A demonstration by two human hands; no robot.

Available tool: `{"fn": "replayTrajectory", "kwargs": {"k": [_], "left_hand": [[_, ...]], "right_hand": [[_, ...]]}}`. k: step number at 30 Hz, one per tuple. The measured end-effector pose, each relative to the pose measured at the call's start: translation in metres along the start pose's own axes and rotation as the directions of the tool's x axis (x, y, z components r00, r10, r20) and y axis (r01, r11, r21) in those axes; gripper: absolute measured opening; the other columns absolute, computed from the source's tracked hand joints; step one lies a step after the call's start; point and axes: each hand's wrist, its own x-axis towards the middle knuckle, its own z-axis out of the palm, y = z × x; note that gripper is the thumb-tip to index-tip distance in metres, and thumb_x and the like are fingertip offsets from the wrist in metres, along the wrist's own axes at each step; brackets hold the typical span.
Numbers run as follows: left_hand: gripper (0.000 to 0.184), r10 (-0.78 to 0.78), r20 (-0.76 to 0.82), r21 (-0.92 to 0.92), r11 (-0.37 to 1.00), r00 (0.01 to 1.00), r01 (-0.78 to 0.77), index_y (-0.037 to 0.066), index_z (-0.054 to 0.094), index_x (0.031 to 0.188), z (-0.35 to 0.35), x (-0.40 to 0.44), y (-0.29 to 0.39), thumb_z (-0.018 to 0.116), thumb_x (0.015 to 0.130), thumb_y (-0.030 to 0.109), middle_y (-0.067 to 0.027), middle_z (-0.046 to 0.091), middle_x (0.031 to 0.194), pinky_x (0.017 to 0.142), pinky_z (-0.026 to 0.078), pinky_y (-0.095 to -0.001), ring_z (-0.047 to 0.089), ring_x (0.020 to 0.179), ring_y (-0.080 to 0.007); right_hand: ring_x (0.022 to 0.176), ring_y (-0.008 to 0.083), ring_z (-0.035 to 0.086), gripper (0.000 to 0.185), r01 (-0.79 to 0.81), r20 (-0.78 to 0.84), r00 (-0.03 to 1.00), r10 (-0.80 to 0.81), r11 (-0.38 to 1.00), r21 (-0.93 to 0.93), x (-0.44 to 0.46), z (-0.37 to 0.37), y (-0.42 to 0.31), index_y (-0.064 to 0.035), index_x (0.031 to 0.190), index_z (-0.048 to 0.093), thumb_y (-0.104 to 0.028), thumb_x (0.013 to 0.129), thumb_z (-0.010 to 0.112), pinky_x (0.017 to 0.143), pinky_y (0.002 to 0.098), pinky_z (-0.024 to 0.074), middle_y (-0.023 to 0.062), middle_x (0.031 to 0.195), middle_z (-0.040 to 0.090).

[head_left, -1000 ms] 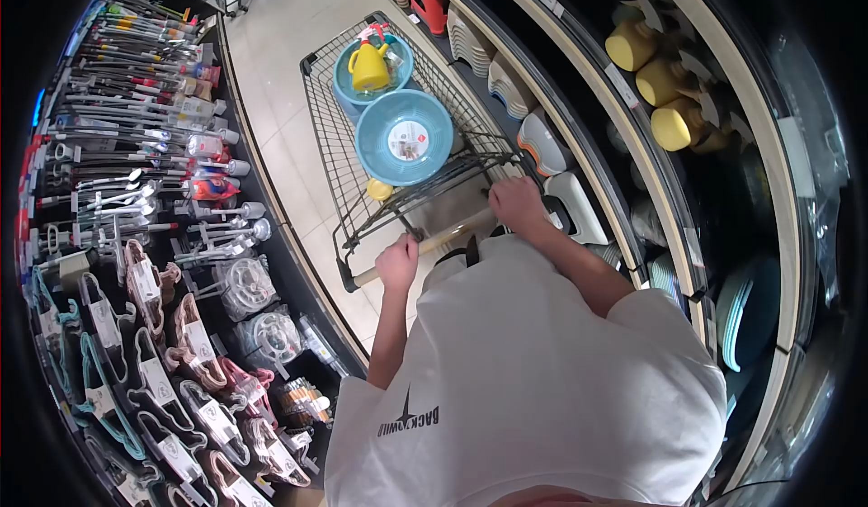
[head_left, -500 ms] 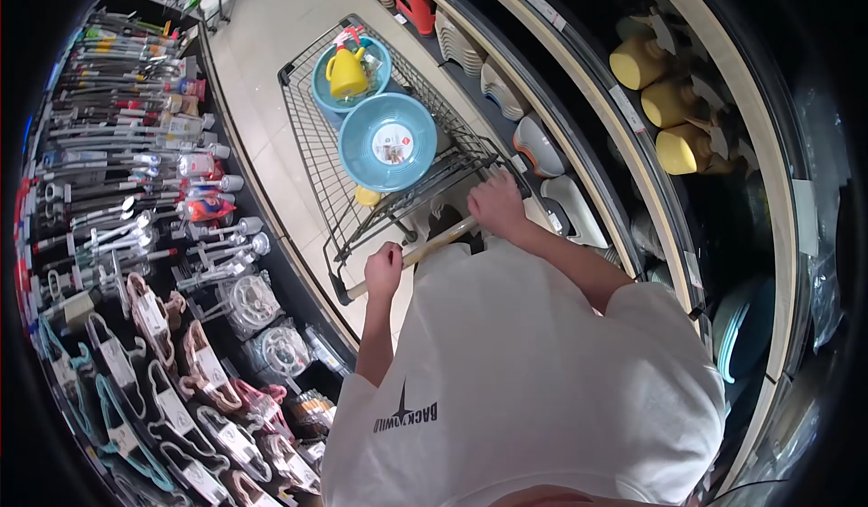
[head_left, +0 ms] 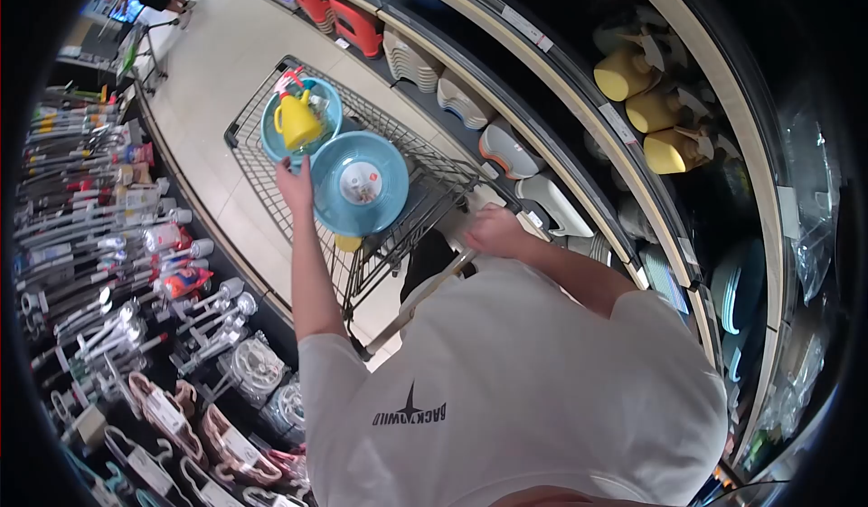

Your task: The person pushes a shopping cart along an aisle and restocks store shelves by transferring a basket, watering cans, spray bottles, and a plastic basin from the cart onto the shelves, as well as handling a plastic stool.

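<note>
Pale tiles (head_left: 201,68) floor the shop. The left hand (head_left: 295,186), fingers parted, is at the edges of a blue basin (head_left: 270,140) holding a yellow spray bottle (head_left: 297,124) and a labelled basin (head_left: 384,204), contact unclear; the right hand's (head_left: 495,231) fingers curl round the cart handle (head_left: 391,329).

1 dark wire cart (head_left: 432,165), upright, with a pale tan handle bar (head_left: 395,327) across its near end. inside, round and open side up: nearer blue basin (head_left: 387,204) bearing 1 white label (head_left: 361,183) on its floor; farther blue basin (head_left: 271,136) just beyond, containing 1 red-topped yellow bottle (head_left: 299,123).
</note>
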Motion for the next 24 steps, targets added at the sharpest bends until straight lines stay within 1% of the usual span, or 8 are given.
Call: {"fn": "replayTrajectory", "kwargs": {"k": [2, 6, 8, 11, 16, 18, 21, 24], "left_hand": [[0.085, -0.115, -0.015, 0.186, 0.976, 0.993, 0.116, -0.008, 0.054, 0.14, 0.028, 0.048, -0.041, 0.086, 0.084, 0.047, -0.0298, 0.064, 0.134, 0.109, 0.048, -0.0449, 0.062, 0.127, -0.0416], [0.113, -0.235, 0.029, 0.179, 0.958, 0.972, 0.226, -0.017, 0.043, 0.147, 0.075, 0.118, -0.101, 0.091, 0.075, 0.057, -0.0348, 0.057, 0.141, 0.115, 0.044, -0.0464, 0.057, 0.134, -0.0434], [0.123, -0.289, 0.012, -0.087, 0.954, 0.957, 0.288, -0.02, 0.04, 0.146, 0.097, 0.137, -0.121, 0.091, 0.071, 0.063, -0.0357, 0.056, 0.143, 0.114, 0.046, -0.0459, 0.059, 0.132, -0.0423], [0.122, -0.491, 0.016, -0.079, 0.868, 0.871, 0.491, -0.018, 0.043, 0.146, 0.132, 0.166, -0.144, 0.093, 0.069, 0.062, -0.0339, 0.058, 0.141, 0.11, 0.05, -0.0449, 0.063, 0.127, -0.0407], [0.113, -0.553, 0.122, -0.054, 0.826, 0.824, 0.562, -0.015, 0.049, 0.142, 0.136, 0.173, -0.137, 0.098, 0.066, 0.054, -0.0268, 0.066, 0.132, 0.097, 0.058, -0.0462, 0.07, 0.115, -0.0353], [0.108, -0.601, 0.26, -0.28, 0.702, 0.755, 0.655, -0.01, 0.051, 0.142, 0.131, 0.163, -0.121, 0.1, 0.065, 0.049, -0.0224, 0.068, 0.129, 0.091, 0.061, -0.0498, 0.071, 0.112, -0.033], [0.104, -0.539, 0.302, -0.433, 0.657, 0.786, 0.617, -0.007, 0.054, 0.142, 0.145, 0.165, -0.146, 0.102, 0.065, 0.045, -0.0205, 0.067, 0.131, 0.087, 0.061, -0.0531, 0.071, 0.11, -0.0322], [0.108, -0.572, 0.335, -0.379, 0.646, 0.749, 0.663, -0.008, 0.051, 0.144, 0.13, 0.152, -0.147, 0.102, 0.064, 0.042, -0.0217, 0.064, 0.134, 0.094, 0.059, -0.0491, 0.069, 0.115, -0.033]], "right_hand": [[0.076, 0.0233, 0.066, 0.041, 0.005, -0.023, 1.0, -0.004, 0.999, 0.032, 0.0, 0.002, 0.0, -0.014, 0.062, 0.072, -0.036, 0.095, 0.063, 0.082, 0.0365, 0.0523, 0.0027, 0.066, 0.067], [0.073, 0.0236, 0.065, 0.038, -0.039, 0.057, 0.998, 0.039, 0.999, -0.006, 0.005, 0.006, -0.002, -0.0139, 0.061, 0.071, -0.034, 0.093, 0.065, 0.077, 0.0366, 0.051, 0.0022, 0.063, 0.065], [0.071, 0.0242, 0.065, 0.036, -0.058, 0.039, 0.998, 0.057, 0.998, 0.019, 0.007, 0.01, 0.001, -0.0138, 0.061, 0.071, -0.032, 0.092, 0.065, 0.076, 0.0372, 0.0507, 0.0024, 0.064, 0.065], [0.066, 0.0245, 0.063, 0.032, -0.051, -0.008, 0.999, 0.052, 0.994, 0.093, 0.007, 0.014, -0.003, -0.0144, 0.061, 0.068, -0.029, 0.089, 0.067, 0.072, 0.0378, 0.0499, 0.0027, 0.064, 0.064], [0.065, 0.0228, 0.059, 0.03, -0.05, -0.053, 0.997, 0.056, 0.994, 0.1, 0.017, 0.011, -0.005, -0.0141, 0.057, 0.06, -0.023, 0.083, 0.07, 0.07, 0.0361, 0.0503, 0.0015, 0.062, 0.06], [0.065, 0.0228, 0.059, 0.029, -0.071, -0.048, 0.996, 0.076, 0.992, 0.106, 0.017, 0.012, -0.006, -0.0139, 0.056, 0.06, -0.022, 0.082, 0.07, 0.07, 0.0364, 0.0506, 0.0015, 0.061, 0.06], [0.066, 0.0228, 0.059, 0.03, -0.097, -0.039, 0.994, 0.102, 0.989, 0.108, 0.019, 0.016, -0.006, -0.014, 0.056, 0.06, -0.023, 0.083, 0.07, 0.069, 0.0366, 0.0509, 0.0019, 0.061, 0.06], [0.066, 0.0232, 0.059, 0.031, -0.104, -0.04, 0.993, 0.109, 0.988, 0.116, 0.027, 0.018, -0.011, -0.014, 0.056, 0.06, -0.023, 0.084, 0.07, 0.07, 0.0366, 0.051, 0.002, 0.06, 0.06]]}}
